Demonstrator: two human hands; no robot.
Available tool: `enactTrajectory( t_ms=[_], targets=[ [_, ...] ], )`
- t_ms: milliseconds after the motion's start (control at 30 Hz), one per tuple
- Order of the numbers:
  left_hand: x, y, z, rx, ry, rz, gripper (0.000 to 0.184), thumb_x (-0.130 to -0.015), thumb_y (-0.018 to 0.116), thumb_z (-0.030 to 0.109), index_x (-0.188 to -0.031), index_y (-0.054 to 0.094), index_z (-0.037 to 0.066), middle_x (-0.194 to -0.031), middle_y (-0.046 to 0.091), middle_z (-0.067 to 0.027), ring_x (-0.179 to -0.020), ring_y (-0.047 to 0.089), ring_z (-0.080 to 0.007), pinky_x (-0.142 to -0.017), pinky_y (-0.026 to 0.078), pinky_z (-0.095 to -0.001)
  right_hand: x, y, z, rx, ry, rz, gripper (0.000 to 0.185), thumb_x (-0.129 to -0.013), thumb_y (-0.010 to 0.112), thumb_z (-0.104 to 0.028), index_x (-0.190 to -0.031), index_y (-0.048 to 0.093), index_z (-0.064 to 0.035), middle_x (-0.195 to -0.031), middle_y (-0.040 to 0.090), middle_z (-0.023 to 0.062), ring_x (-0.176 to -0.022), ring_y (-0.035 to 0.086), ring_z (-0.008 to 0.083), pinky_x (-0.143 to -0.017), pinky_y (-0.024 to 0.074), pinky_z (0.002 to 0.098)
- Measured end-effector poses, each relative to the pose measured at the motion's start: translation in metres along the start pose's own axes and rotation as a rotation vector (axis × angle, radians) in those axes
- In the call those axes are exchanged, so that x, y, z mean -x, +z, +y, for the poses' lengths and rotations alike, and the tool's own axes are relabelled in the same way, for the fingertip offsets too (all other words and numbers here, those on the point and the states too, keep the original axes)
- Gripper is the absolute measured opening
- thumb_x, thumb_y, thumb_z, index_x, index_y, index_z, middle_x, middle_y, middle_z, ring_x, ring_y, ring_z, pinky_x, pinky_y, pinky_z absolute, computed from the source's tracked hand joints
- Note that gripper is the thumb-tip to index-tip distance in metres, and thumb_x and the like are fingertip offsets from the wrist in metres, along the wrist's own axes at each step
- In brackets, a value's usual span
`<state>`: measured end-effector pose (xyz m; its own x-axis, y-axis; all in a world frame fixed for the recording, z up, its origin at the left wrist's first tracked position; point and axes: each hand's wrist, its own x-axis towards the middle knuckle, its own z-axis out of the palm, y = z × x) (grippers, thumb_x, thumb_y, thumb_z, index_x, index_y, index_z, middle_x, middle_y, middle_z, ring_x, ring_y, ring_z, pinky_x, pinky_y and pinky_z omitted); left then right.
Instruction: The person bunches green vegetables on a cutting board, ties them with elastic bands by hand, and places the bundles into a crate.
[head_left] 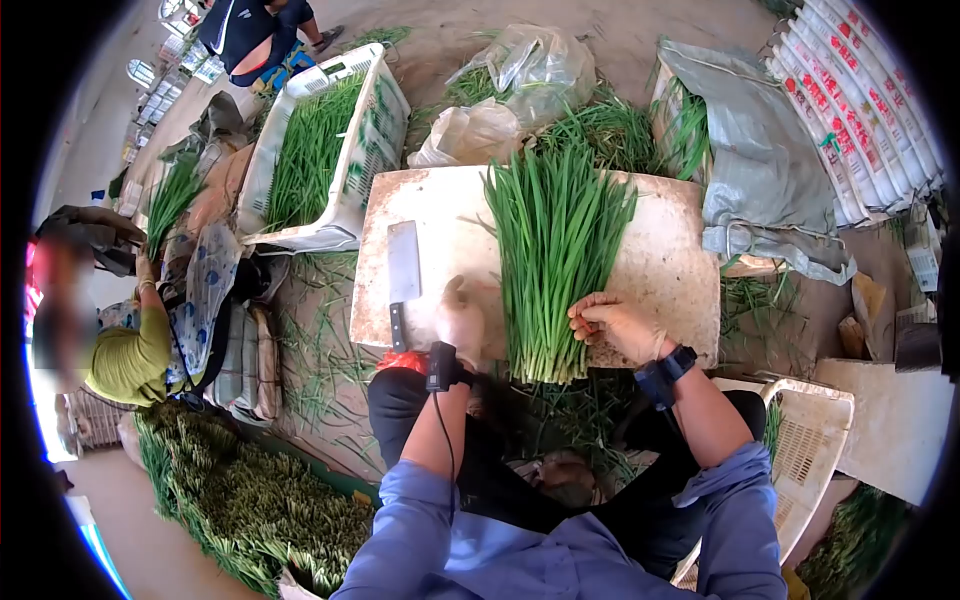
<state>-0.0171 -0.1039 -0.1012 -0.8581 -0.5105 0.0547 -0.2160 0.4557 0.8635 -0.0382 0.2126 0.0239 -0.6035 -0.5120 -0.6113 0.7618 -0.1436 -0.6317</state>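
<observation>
A bundle of garlic chives (558,260) lies lengthwise on the white cutting board (660,230), its pale cut ends toward me at the near edge. My right hand (622,328), in a thin glove, is at the bundle's lower right side. Its thumb and fingers are pinched together against the stalks; what is between them is too small to make out. Left of the bundle, my left hand (460,325) is over the board, smeared by motion, so its fingers do not show clearly. A cleaver (403,270) with a dark handle lies flat on the board's left, beside that hand.
A white crate (350,190) of chives stands at far left, with plastic bags (535,75) and loose greens behind the board. A grey-covered box (760,130) is at right. Another person (135,345) handles chives on the left. Stacked bunches (260,500) lie at lower left.
</observation>
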Motion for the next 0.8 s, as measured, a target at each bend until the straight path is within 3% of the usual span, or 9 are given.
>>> enactTrajectory(
  t_ms=[333,533,633,667,733,800],
  targets=[
    [-0.007,-0.001,0.015,-0.239,0.122,-0.069,0.009,-0.092,0.077,0.009,-0.097,0.076,0.002,-0.078,0.073,-0.0056,-0.068,0.064,-0.0137,-0.065,0.053,-0.0303,-0.001,-0.004,0.004,0.033,-0.041,-0.018,0.012,-0.103,0.065,-0.005,-0.111,0.071,0.0018,-0.103,0.074,0.0121,-0.088,0.072,0.0198,-0.081,0.0597,0.0371],
    [-0.002,-0.001,0.017,-0.005,-0.121,-0.144,0.011,-0.092,0.08,0.009,-0.09,0.075,-0.001,-0.078,0.073,-0.0044,-0.065,0.064,-0.013,-0.062,0.052,-0.029,0.003,0.001,0.002,0.056,-0.104,0.0,0.013,-0.098,0.073,-0.002,-0.11,0.072,0.0026,-0.1,0.076,0.0096,-0.088,0.074,0.0186,-0.078,0.0626,0.0341],
    [-0.001,-0.012,0.011,-0.023,-0.151,-0.294,0.011,-0.092,0.08,0.008,-0.091,0.074,-0.001,-0.078,0.072,-0.0038,-0.062,0.062,-0.0115,-0.058,0.05,-0.0278,0.004,0.002,0.002,0.11,-0.147,0.015,0.014,-0.098,0.075,-0.001,-0.111,0.072,0.0018,-0.101,0.076,0.0088,-0.089,0.076,0.0188,-0.078,0.0632,0.0323],
    [0.003,-0.015,0.009,0.04,-0.245,-0.349,0.011,-0.093,0.08,0.009,-0.092,0.074,-0.001,-0.078,0.071,-0.0036,-0.061,0.06,-0.0109,-0.056,0.049,-0.0276,0.005,0.004,0.002,0.128,-0.159,0.02,0.015,-0.098,0.076,0.0,-0.112,0.072,0.0014,-0.102,0.077,0.0085,-0.089,0.077,0.0189,-0.077,0.0634,0.0316],
    [0.01,-0.029,0.044,0.168,-0.429,-0.457,0.011,-0.093,0.079,0.009,-0.094,0.074,0.0,-0.077,0.07,-0.0031,-0.059,0.058,-0.0099,-0.054,0.048,-0.0273,0.004,0.004,0.004,0.125,-0.17,0.031,0.016,-0.098,0.076,0.0,-0.114,0.073,0.0008,-0.104,0.077,0.0087,-0.09,0.077,0.0192,-0.079,0.0639,0.0308],
    [0.013,-0.037,0.062,0.201,-0.417,-0.482,0.01,-0.094,0.079,0.01,-0.096,0.074,0.002,-0.076,0.068,-0.0022,-0.06,0.057,-0.0093,-0.053,0.048,-0.0268,0.004,0.004,0.004,0.126,-0.179,0.046,0.018,-0.099,0.075,0.0,-0.116,0.073,0.0006,-0.106,0.077,0.0092,-0.094,0.078,0.0197,-0.082,0.0642,0.0313]
  ],
)
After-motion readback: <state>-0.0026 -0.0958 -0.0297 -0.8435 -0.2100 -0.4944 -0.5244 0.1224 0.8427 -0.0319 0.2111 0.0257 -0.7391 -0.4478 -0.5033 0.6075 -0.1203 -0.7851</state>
